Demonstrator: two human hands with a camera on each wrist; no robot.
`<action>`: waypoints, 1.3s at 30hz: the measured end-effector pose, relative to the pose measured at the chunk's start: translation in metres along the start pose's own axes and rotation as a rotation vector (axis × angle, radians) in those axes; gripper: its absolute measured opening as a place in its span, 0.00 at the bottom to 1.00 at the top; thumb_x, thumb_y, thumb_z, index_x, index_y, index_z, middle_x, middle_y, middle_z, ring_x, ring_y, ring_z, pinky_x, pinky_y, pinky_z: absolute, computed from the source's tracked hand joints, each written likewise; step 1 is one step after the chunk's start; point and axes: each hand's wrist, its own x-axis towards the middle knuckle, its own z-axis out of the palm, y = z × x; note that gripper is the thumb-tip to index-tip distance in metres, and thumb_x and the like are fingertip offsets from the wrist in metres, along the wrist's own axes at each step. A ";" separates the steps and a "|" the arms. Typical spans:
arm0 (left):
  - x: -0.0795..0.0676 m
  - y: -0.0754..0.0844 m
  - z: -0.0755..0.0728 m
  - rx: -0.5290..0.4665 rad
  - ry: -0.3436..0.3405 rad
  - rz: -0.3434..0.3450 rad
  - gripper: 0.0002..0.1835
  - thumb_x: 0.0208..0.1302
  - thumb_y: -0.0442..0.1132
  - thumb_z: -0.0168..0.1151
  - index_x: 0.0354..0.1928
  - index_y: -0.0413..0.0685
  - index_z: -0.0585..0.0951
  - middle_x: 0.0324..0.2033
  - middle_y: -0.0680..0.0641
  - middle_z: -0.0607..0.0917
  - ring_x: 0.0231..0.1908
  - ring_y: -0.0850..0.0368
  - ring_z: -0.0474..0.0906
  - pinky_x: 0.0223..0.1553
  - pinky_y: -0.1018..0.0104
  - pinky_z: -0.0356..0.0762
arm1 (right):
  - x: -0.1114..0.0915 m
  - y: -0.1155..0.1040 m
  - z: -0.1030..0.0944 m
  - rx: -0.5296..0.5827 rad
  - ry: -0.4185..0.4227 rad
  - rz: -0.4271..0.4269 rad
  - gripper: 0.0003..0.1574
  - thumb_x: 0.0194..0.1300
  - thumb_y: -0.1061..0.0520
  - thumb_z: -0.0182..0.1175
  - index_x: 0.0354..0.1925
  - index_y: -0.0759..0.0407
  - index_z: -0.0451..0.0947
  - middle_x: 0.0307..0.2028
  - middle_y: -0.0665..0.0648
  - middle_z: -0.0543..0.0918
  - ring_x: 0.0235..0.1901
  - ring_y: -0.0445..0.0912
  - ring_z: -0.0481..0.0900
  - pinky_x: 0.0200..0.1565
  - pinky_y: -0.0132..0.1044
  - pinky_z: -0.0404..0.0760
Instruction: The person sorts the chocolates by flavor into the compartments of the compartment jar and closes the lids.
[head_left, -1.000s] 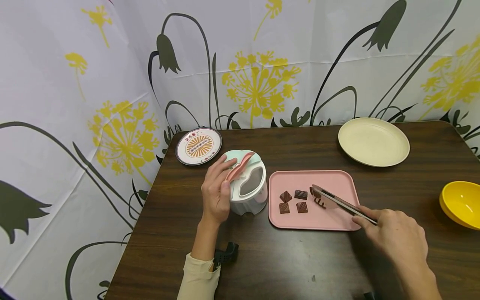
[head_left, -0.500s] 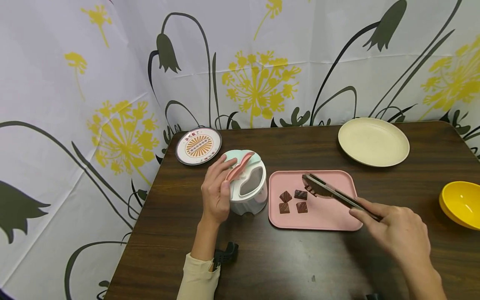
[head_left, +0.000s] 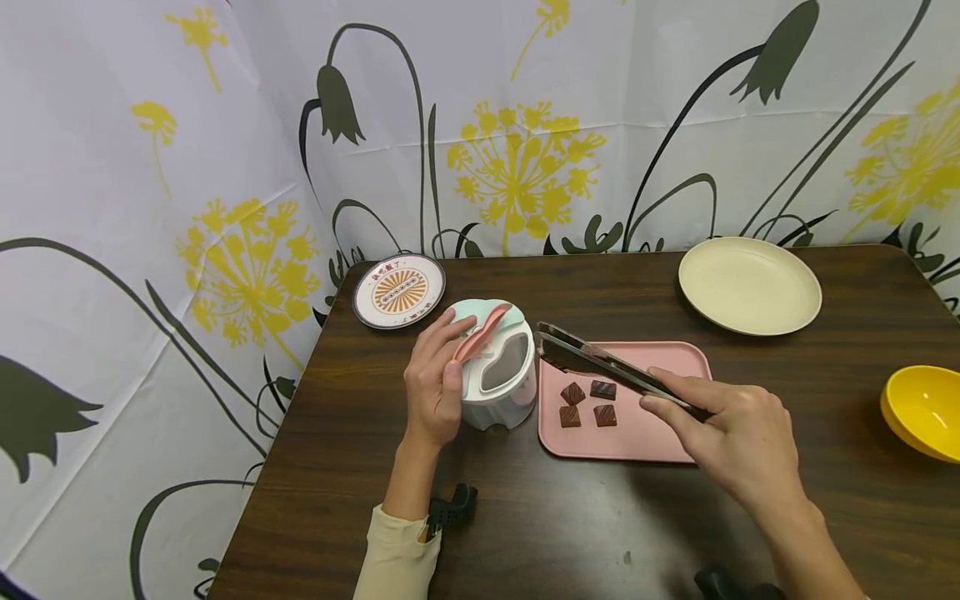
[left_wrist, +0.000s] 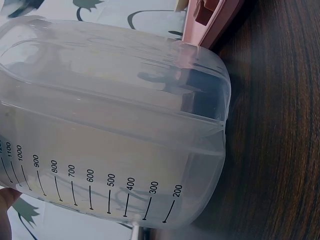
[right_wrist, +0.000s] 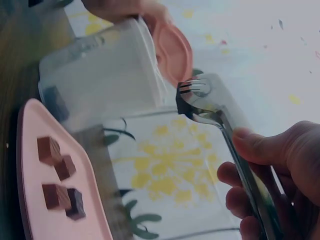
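My left hand (head_left: 433,383) pinches the raised pink flap (head_left: 483,333) on the lid of a clear plastic storage canister (head_left: 501,410). The canister stands upright, and the left wrist view shows a printed scale and dark pieces (left_wrist: 202,92) low inside its wall (left_wrist: 115,135). Metal tongs (head_left: 600,364) are gripped in my right hand (head_left: 738,429), tips close to the lid's right edge. A dark chocolate (right_wrist: 183,104) sits between the tong tips in the right wrist view. Several chocolates (head_left: 605,415) lie on the pink tray (head_left: 652,446) beneath the tongs.
A patterned plate (head_left: 399,292) lies at the back left, behind the canister. At the back right is a cream oval plate (head_left: 750,287), with a yellow bowl (head_left: 926,412) by the right edge. A flowered cloth (head_left: 517,167) hangs behind the dark wooden table (head_left: 555,533).
My right hand has carried the tongs and the chocolate up and leftward, from over the tray's right part to beside the canister lid. My left hand keeps its place on the flap.
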 end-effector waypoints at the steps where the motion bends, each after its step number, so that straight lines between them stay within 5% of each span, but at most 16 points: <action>1: 0.000 0.000 0.000 0.000 -0.001 0.001 0.28 0.67 0.47 0.38 0.41 0.37 0.86 0.52 0.43 0.84 0.62 0.39 0.71 0.65 0.47 0.62 | 0.002 -0.002 0.003 0.007 0.006 -0.020 0.24 0.41 0.52 0.79 0.42 0.46 0.90 0.09 0.34 0.68 0.13 0.34 0.58 0.17 0.35 0.58; 7: 0.001 0.000 0.000 0.003 0.004 0.014 0.27 0.67 0.45 0.38 0.41 0.38 0.86 0.51 0.42 0.84 0.61 0.39 0.71 0.64 0.46 0.63 | 0.010 -0.011 0.025 0.045 0.015 -0.074 0.23 0.44 0.50 0.78 0.43 0.44 0.89 0.24 0.39 0.86 0.13 0.31 0.56 0.15 0.35 0.59; 13: 0.002 -0.001 0.001 -0.001 0.004 0.020 0.26 0.66 0.45 0.38 0.41 0.38 0.86 0.51 0.42 0.84 0.61 0.39 0.71 0.64 0.46 0.63 | 0.012 -0.013 0.044 0.133 0.047 -0.138 0.22 0.45 0.53 0.78 0.43 0.50 0.89 0.35 0.45 0.89 0.15 0.31 0.67 0.17 0.32 0.64; 22: 0.002 0.001 0.001 -0.005 0.012 0.017 0.27 0.67 0.45 0.38 0.40 0.38 0.86 0.51 0.42 0.84 0.61 0.39 0.71 0.64 0.45 0.63 | 0.007 -0.010 0.058 0.182 0.074 -0.142 0.23 0.44 0.55 0.79 0.43 0.52 0.89 0.31 0.46 0.89 0.24 0.39 0.85 0.21 0.30 0.72; 39: 0.002 0.000 0.000 0.001 0.011 0.016 0.25 0.65 0.44 0.38 0.38 0.39 0.86 0.51 0.42 0.84 0.61 0.39 0.71 0.65 0.47 0.62 | 0.003 -0.011 0.056 0.184 0.007 -0.092 0.24 0.46 0.54 0.78 0.45 0.52 0.88 0.26 0.41 0.87 0.17 0.30 0.71 0.19 0.26 0.63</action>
